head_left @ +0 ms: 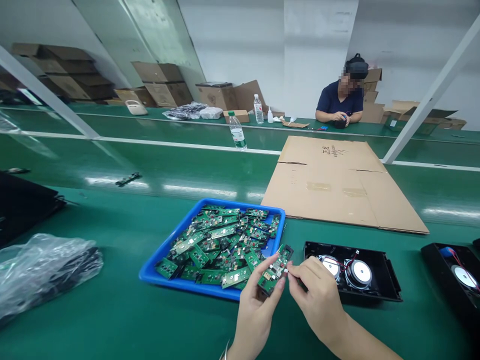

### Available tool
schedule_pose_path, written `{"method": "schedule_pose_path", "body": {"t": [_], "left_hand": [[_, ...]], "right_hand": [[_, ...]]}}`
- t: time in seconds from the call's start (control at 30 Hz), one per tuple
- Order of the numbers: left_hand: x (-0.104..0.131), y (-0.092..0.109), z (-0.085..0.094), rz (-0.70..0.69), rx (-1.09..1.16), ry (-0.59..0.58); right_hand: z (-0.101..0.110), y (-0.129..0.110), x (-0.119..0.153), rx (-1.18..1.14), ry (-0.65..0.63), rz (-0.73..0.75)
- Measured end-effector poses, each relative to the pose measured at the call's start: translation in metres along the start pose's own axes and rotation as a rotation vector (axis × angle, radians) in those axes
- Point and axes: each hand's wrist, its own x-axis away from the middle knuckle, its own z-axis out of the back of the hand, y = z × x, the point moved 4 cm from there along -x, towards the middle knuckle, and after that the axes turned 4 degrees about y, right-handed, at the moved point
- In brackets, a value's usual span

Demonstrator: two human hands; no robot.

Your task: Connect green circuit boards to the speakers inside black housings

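Note:
My left hand (257,305) grips a green circuit board (275,272) by its edges, tilted above the near right corner of a blue tray (150,275). At the board's right edge, the fingertips of my right hand (317,295) pinch a small white connector (287,270); whether it is seated in the board I cannot tell. Many similar boards (221,250) lie heaped in the tray. Behind my right hand rests an open black speaker housing (382,285) holding two round speakers (359,274) with red wires, partly covered by that hand.
A flattened cardboard sheet (337,185) lies beyond the housing. Another black housing (446,280) stands at right, and a clear plastic bag (48,270) at left. A water bottle (237,132) stands farther back. Across the benches a person (341,97) works with their hands.

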Motion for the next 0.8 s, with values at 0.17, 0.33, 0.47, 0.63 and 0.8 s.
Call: {"method": "schedule_pose_path", "body": {"t": [0.17, 0.33, 0.47, 0.63, 0.8], "left_hand": [[0.005, 0.001, -0.004, -0.003, 0.104, -0.077], [0.007, 0.007, -0.004, -0.026, 0.142, -0.079], [0.008, 0.008, -0.007, -0.01, 0.165, -0.138], [0.008, -0.003, -0.011, 0.089, 0.28, -0.096], [0.01, -0.007, -0.019, 0.168, 0.527, 0.021]], "right_hand": [[0.001, 0.0, 0.0, 0.076, -0.007, 0.042], [0.001, 0.0, 0.0, 0.108, 0.013, 0.076], [-0.001, 0.0, 0.002, 0.134, 0.006, 0.102], [-0.003, -0.001, 0.004, 0.191, 0.021, 0.153], [-0.006, -0.003, 0.007, 0.201, 0.064, 0.2]]}}
